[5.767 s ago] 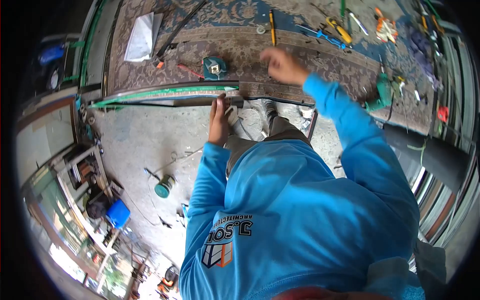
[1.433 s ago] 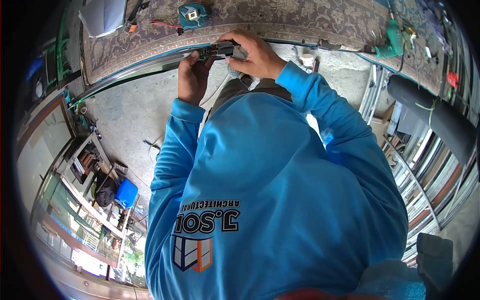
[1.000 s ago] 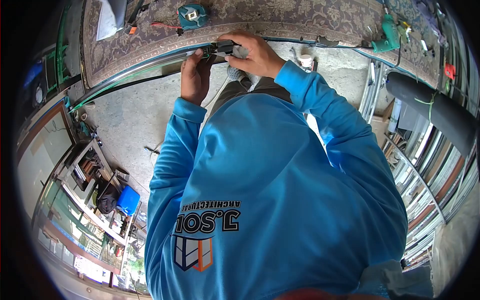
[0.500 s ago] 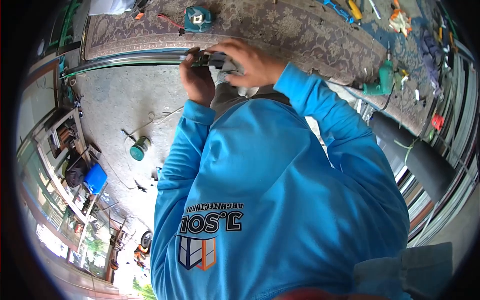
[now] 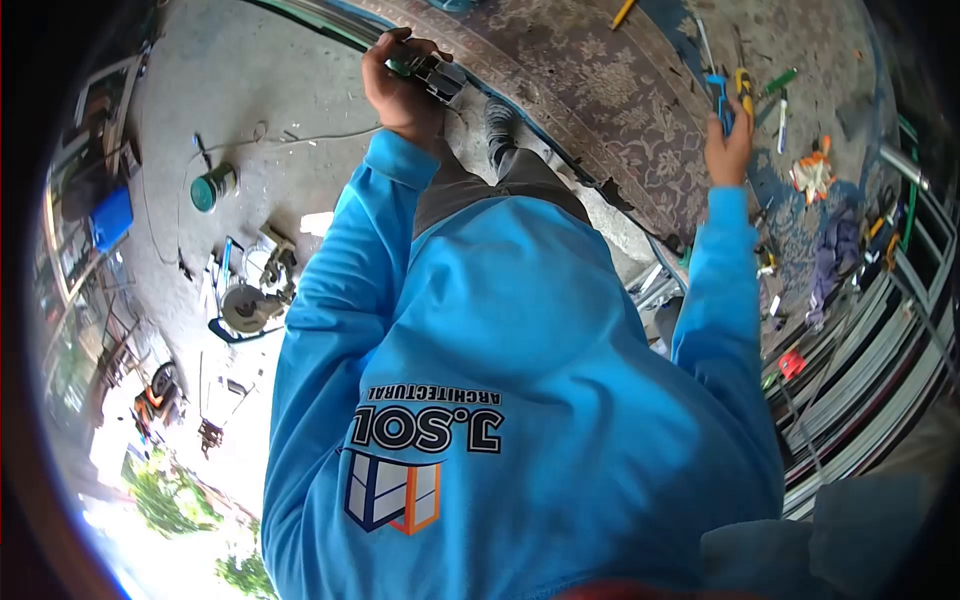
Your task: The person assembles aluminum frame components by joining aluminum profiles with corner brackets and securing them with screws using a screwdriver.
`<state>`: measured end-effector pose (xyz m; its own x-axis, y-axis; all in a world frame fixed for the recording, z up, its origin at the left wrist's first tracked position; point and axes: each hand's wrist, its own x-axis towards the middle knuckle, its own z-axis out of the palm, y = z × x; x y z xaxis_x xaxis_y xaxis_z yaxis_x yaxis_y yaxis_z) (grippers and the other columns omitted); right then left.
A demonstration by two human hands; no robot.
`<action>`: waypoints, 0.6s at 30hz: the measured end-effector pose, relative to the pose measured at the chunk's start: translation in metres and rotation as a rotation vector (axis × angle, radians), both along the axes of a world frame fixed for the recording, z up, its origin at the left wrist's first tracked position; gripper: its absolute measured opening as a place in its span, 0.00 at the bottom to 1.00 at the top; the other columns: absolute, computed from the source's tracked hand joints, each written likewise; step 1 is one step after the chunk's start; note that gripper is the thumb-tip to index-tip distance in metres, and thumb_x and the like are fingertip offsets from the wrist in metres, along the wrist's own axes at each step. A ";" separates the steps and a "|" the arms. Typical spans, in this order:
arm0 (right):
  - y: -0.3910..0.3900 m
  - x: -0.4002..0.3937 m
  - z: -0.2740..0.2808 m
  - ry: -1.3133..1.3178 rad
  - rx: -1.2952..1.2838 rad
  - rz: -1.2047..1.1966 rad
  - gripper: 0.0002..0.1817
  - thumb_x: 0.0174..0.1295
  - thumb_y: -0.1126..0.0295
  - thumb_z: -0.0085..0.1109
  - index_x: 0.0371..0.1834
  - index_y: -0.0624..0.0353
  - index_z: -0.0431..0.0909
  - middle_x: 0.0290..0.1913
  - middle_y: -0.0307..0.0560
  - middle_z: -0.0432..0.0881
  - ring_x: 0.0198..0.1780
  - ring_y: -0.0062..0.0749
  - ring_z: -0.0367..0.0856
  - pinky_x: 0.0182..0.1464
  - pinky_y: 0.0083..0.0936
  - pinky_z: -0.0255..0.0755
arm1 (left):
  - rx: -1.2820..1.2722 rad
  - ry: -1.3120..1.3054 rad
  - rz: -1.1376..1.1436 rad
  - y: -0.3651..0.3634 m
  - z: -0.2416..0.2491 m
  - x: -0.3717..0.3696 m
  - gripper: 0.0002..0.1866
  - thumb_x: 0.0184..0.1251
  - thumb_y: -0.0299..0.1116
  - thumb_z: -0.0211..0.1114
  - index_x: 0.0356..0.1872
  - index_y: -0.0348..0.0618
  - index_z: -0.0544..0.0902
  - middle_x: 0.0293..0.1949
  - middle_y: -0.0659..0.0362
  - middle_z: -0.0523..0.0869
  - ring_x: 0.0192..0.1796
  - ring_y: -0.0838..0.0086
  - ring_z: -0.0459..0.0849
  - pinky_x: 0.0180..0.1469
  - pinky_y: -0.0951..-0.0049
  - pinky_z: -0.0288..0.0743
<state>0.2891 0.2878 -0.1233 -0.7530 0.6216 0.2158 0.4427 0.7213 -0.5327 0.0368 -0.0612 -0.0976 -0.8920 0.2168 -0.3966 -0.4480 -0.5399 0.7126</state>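
Observation:
My left hand [image 5: 400, 95] is wrapped round the end of a long metal profile [image 5: 345, 28], with a grey and black end piece [image 5: 440, 80] sticking out past the fingers. On the right, my right hand [image 5: 728, 150] reaches over the patterned rug, its thumb and fingers closed round the lower end of a blue-handled tool [image 5: 717, 90] with a thin metal shaft. A yellow-handled screwdriver [image 5: 743, 88] lies right beside it, close to the fingertips.
A green-lidded container [image 5: 204, 193] and a miter saw [image 5: 248, 305] are on the concrete at left. An orange and white item [image 5: 812, 175], a green-handled tool [image 5: 782, 80] and a dark cloth [image 5: 836, 255] lie at right, near stacked metal profiles [image 5: 850, 390].
My right hand has left the profile's end and moved right to the blue-handled tool. My left hand still holds the profile. The view has turned and shifted.

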 end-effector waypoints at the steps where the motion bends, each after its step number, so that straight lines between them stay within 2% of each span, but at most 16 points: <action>1: -0.023 0.004 0.012 -0.015 -0.216 -0.004 0.22 0.58 0.65 0.61 0.55 0.59 0.74 0.48 0.53 0.79 0.49 0.43 0.77 0.52 0.35 0.71 | -0.008 0.003 0.019 -0.002 -0.004 -0.001 0.23 0.63 0.50 0.52 0.43 0.39 0.77 0.30 0.52 0.81 0.33 0.61 0.81 0.39 0.60 0.77; 2: -0.050 0.010 0.025 -0.033 -0.432 -0.015 0.22 0.59 0.66 0.60 0.56 0.60 0.73 0.49 0.53 0.79 0.49 0.40 0.78 0.52 0.33 0.71 | 0.021 0.002 0.026 -0.003 -0.009 -0.002 0.23 0.63 0.51 0.52 0.43 0.39 0.77 0.30 0.52 0.81 0.33 0.61 0.81 0.39 0.60 0.78; 4: -0.111 0.006 0.065 -0.059 -0.624 0.188 0.23 0.59 0.67 0.59 0.58 0.61 0.72 0.53 0.52 0.79 0.51 0.38 0.78 0.53 0.33 0.72 | 0.006 0.017 0.029 -0.003 -0.011 -0.001 0.24 0.63 0.52 0.51 0.43 0.39 0.77 0.29 0.52 0.81 0.32 0.60 0.80 0.39 0.60 0.78; 5: -0.131 0.002 0.071 -0.019 -0.522 0.380 0.22 0.60 0.68 0.57 0.58 0.61 0.72 0.53 0.52 0.79 0.53 0.39 0.78 0.54 0.33 0.71 | 0.003 0.016 0.029 -0.002 -0.010 -0.002 0.24 0.63 0.52 0.51 0.43 0.39 0.77 0.29 0.52 0.81 0.32 0.60 0.80 0.39 0.60 0.78; 7: -0.164 0.003 0.067 0.014 -0.685 0.456 0.21 0.57 0.71 0.57 0.56 0.60 0.75 0.50 0.53 0.79 0.50 0.42 0.79 0.54 0.33 0.71 | 0.010 0.023 0.013 -0.002 -0.007 -0.001 0.24 0.64 0.52 0.50 0.43 0.38 0.76 0.28 0.51 0.81 0.31 0.60 0.80 0.39 0.60 0.78; 8: -0.172 -0.002 0.067 0.047 -0.689 0.523 0.21 0.56 0.72 0.57 0.56 0.60 0.75 0.48 0.53 0.79 0.49 0.44 0.79 0.53 0.33 0.71 | 0.006 0.016 0.007 -0.001 -0.008 -0.001 0.24 0.64 0.52 0.50 0.43 0.38 0.76 0.28 0.51 0.81 0.31 0.60 0.80 0.39 0.60 0.78; 13: -0.194 -0.021 0.062 0.125 -0.741 0.548 0.23 0.53 0.75 0.56 0.55 0.62 0.75 0.46 0.53 0.79 0.46 0.43 0.78 0.51 0.32 0.71 | 0.115 0.041 -0.023 -0.010 -0.020 -0.010 0.24 0.66 0.51 0.47 0.40 0.38 0.76 0.27 0.50 0.81 0.31 0.61 0.80 0.38 0.60 0.78; 18: -0.197 -0.019 0.059 0.153 -0.765 0.540 0.23 0.52 0.76 0.55 0.55 0.62 0.75 0.45 0.53 0.79 0.45 0.42 0.78 0.50 0.32 0.71 | 0.084 0.063 -0.017 -0.012 -0.022 -0.009 0.24 0.67 0.52 0.47 0.40 0.38 0.76 0.27 0.50 0.81 0.31 0.60 0.80 0.38 0.60 0.78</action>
